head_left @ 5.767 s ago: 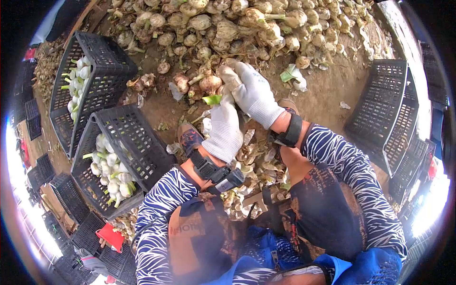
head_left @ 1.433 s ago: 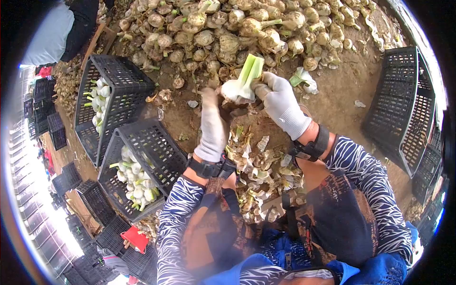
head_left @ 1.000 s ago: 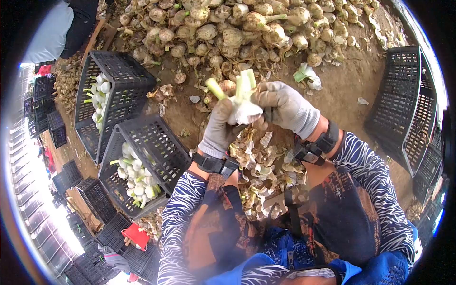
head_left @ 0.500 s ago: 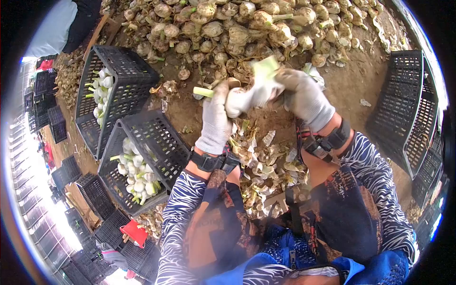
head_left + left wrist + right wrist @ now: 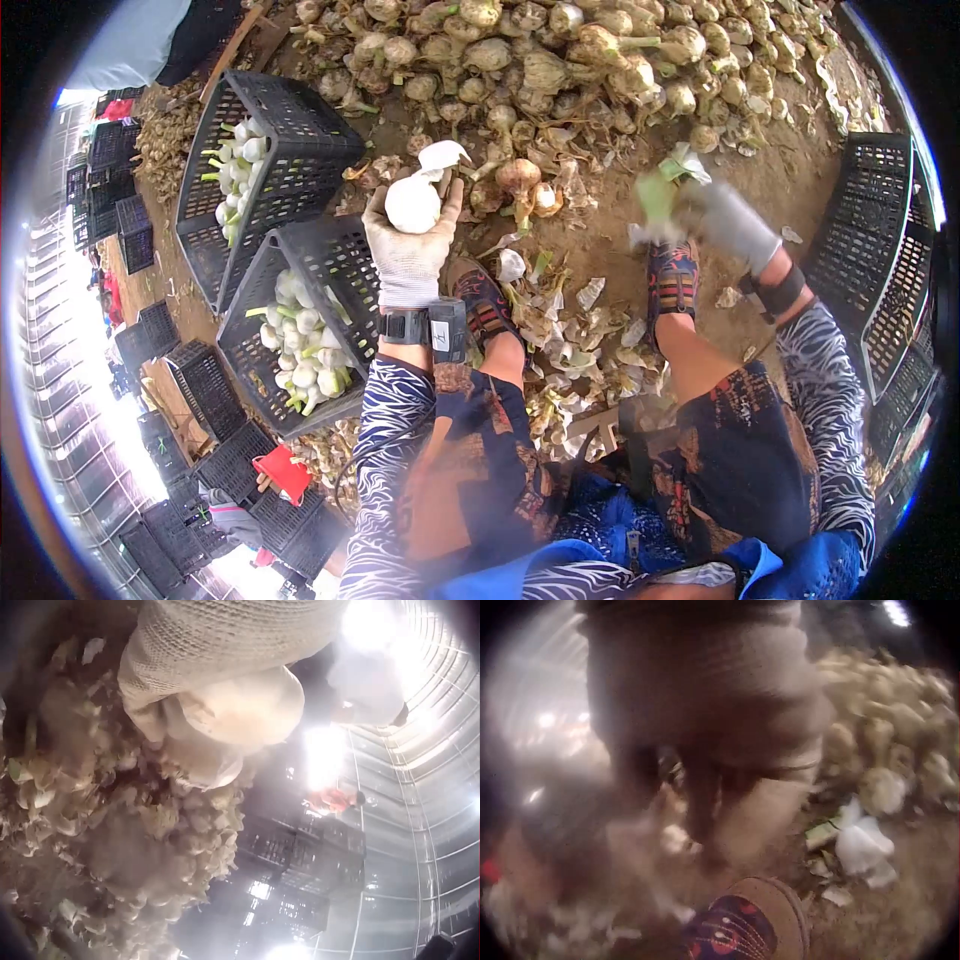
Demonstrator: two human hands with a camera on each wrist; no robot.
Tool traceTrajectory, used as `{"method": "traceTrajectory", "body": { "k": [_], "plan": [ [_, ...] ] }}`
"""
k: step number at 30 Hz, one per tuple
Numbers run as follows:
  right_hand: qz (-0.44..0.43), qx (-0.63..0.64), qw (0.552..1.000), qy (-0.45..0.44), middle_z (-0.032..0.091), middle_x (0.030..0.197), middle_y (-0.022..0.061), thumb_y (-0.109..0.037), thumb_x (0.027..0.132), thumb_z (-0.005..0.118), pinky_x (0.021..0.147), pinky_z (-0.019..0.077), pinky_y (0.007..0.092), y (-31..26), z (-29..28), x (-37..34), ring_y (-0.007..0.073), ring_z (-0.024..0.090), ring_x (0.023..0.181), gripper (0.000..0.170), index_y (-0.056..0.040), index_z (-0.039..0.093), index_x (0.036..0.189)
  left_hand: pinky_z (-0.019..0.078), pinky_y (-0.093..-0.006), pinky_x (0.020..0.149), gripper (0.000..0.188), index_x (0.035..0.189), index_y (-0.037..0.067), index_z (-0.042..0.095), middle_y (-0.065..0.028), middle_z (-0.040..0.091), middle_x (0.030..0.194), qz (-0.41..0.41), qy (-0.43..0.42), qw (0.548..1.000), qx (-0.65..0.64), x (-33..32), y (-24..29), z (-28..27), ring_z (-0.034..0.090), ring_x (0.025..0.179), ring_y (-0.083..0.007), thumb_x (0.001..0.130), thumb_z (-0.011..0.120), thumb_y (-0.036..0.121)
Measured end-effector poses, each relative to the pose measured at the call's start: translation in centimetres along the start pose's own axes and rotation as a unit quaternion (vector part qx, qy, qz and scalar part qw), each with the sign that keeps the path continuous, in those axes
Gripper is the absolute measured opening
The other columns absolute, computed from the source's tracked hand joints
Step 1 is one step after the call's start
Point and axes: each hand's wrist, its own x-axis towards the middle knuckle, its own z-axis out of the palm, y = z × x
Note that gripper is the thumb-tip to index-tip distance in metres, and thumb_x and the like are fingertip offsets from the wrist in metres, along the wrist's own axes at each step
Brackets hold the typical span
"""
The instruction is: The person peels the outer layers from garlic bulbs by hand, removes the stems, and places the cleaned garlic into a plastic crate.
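My gloved left hand (image 5: pixel 408 255) is turned palm up in the head view and holds a clean white garlic bulb (image 5: pixel 412 207) between its thumb and fingers. A white flap of skin (image 5: pixel 442 155) shows just beyond the bulb. In the left wrist view, the glove curls over the same pale bulb (image 5: pixel 251 709). My gloved right hand (image 5: pixel 738 226) is out to the right, blurred, above the shoe on that side. A blurred green-and-white strip of garlic skin (image 5: pixel 655 203) shows by its fingertips; I cannot tell if they grip it. Unpeeled garlic bulbs (image 5: pixel 517 177) lie between the hands.
Ahead lies a large heap of unpeeled garlic (image 5: pixel 545 75). Two black crates of white garlic, one upper (image 5: pixel 305 130) and one lower (image 5: pixel 355 265), stand left. Another black crate (image 5: pixel 850 250) stands at right. Peeled skins (image 5: pixel 580 370) cover the ground between the feet.
The hands have moved apart, the left drawing left with the white bulb turned up in its palm. The right has swung right and down with the green strip, which came away from the bulb.
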Motion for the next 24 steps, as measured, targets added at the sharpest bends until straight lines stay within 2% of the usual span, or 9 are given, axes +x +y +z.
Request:
{"method": "traceTrajectory", "body": {
  "k": [2,7,9,10,12,14,18,20,24],
  "plan": [
    [-0.039,-0.285,0.956,-0.065,0.059,0.112,0.0144,-0.03,0.078,0.067,0.078,0.0513,0.0357,-4.1,1.7,-0.4,0.0287,0.062,0.097,0.053,-0.0052,0.053,0.122,0.0418,-0.0555,0.099,0.033,0.097,-0.002,0.062,-0.0167,0.066,0.102,-0.01,0.001,1.0,0.021,-0.2,0.5,0.2,0.059,0.105,-0.0356,0.087,0.049,0.027],
    [-0.288,-0.085,0.93,0.21,0.049,0.127,0.015,-0.024,0.07,0.074,0.076,0.0543,0.0389,-12.1,1.5,2.6,0.0314,0.063,0.095,0.074,-0.0141,0.041,0.136,0.0421,-0.0549,0.097,0.039,0.106,0.0,0.059,-0.0157,0.063,0.106,-0.137,-0.046,0.984,0.104,-1.4,-2.1,0.5,0.057,0.107,-0.0339,0.09,0.045,0.033],
    [-0.282,-0.093,0.936,0.189,0.053,0.116,0.0148,-0.018,0.073,0.068,0.069,0.0533,0.0398,-14.1,2.5,4.2,0.031,0.064,0.086,0.063,-0.0141,0.045,0.132,0.0452,-0.0532,0.093,0.041,0.109,0.001,0.057,-0.0157,0.061,0.109,-0.137,0.023,0.982,0.129,-2.5,-3.7,2.1,0.057,0.107,-0.0326,0.093,0.041,0.036],
    [-0.276,-0.117,0.933,0.201,0.057,0.109,0.0141,-0.016,0.074,0.065,0.065,0.0528,0.0399,-13.9,3.6,5.4,0.0304,0.064,0.084,0.055,-0.0132,0.051,0.126,0.0468,-0.0511,0.09,0.041,0.107,0.002,0.058,-0.0163,0.062,0.106,0.004,-0.046,0.943,0.329,-3.9,-4.4,2.0,0.058,0.106,-0.0323,0.093,0.042,0.037],
    [-0.286,-0.123,0.93,0.194,0.058,0.101,0.0123,-0.015,0.074,0.063,0.063,0.0518,0.0402,-13.1,4.4,6.7,0.0301,0.064,0.082,0.045,-0.0141,0.055,0.118,0.0494,-0.047,0.088,0.041,0.1,0.004,0.064,-0.0166,0.065,0.106,-0.167,-0.047,0.981,0.089,-2.4,-3.7,1.4,0.061,0.1,-0.0338,0.093,0.042,0.038],
    [-0.299,-0.129,0.927,0.183,0.06,0.092,0.0106,-0.014,0.074,0.061,0.06,0.0508,0.0405,-12.6,5.0,6.7,0.0299,0.064,0.079,0.036,-0.015,0.06,0.11,0.0467,-0.0502,0.091,0.039,0.102,0.003,0.062,-0.0175,0.063,0.107,-0.175,-0.036,0.981,0.072,-1.7,-3.2,0.6,0.058,0.105,-0.0347,0.091,0.045,0.037],
    [-0.394,-0.007,0.918,-0.04,0.059,0.078,0.0103,-0.013,0.067,0.059,0.062,0.0501,0.0408,-13.2,7.5,1.3,0.0319,0.061,0.073,0.019,-0.0125,0.06,0.086,0.0378,-0.0565,0.101,0.038,0.105,0.004,0.06,-0.0187,0.061,0.11,-0.149,-0.072,0.986,-0.037,-1.7,-2.9,0.3,0.052,0.114,-0.0378,0.088,0.05,0.036],
    [-0.401,-0.048,0.87,-0.284,0.061,0.082,0.0101,-0.024,0.071,0.062,0.063,0.0505,0.0417,-12.9,8.2,-1.0,0.0307,0.063,0.076,0.026,-0.012,0.061,0.095,0.0317,-0.06,0.104,0.037,0.105,0.005,0.06,-0.0173,0.061,0.112,-0.104,-0.054,0.993,-0.032,-1.6,-2.1,0.4,0.05,0.116,-0.0388,0.087,0.052,0.036],
    [-0.262,-0.261,0.854,-0.365,0.067,0.087,0.0116,-0.046,0.072,0.07,0.067,0.0524,0.0386,-11.6,7.7,-0.9,0.0292,0.066,0.082,0.051,-0.0082,0.062,0.105,0.0505,-0.0509,0.085,0.03,0.106,0.008,0.059,-0.0132,0.066,0.093,0.045,-0.023,0.997,0.058,-3.0,1.0,1.2,0.062,0.095,-0.0309,0.089,0.053,0.032]
  ]
}}
